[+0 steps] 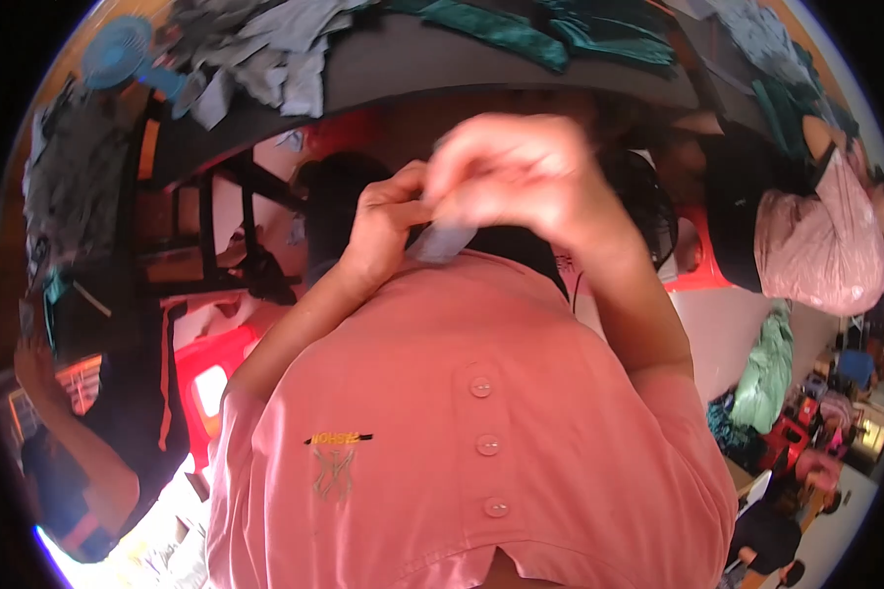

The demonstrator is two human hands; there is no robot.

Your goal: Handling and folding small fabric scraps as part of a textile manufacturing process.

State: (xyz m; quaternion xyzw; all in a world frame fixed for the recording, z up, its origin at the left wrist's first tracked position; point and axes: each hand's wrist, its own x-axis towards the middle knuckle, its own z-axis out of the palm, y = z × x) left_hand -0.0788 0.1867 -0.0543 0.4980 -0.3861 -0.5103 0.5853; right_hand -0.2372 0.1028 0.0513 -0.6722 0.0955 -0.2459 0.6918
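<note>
Greyish cloth (442, 243) at 2 hands' (378, 224) (530, 179) fingertips (452, 204)

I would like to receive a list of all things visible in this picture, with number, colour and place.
Small flat fabric-like piece: 1, grey-blue, at the hands
Broad table: 1, dark, top
Crumpled fabric heaps: at least 2, grey, table's left part and far left
Shiny fabric pieces: at least 2, dark green, table's right part
Round fan: 1, teal-blue, upper left
Plastic seats: at least 2, red, both sides
Crumpled cloth: 1, pale green, right
Co-workers: several, mixed clothing colours, both sides
Small background items: uncountable, mixed, lower right
Buttoned shirt: 1, pink, worn, lower centre
Left hand: 1, bare, centre
Right hand: 1, bare, blurred, centre
</note>
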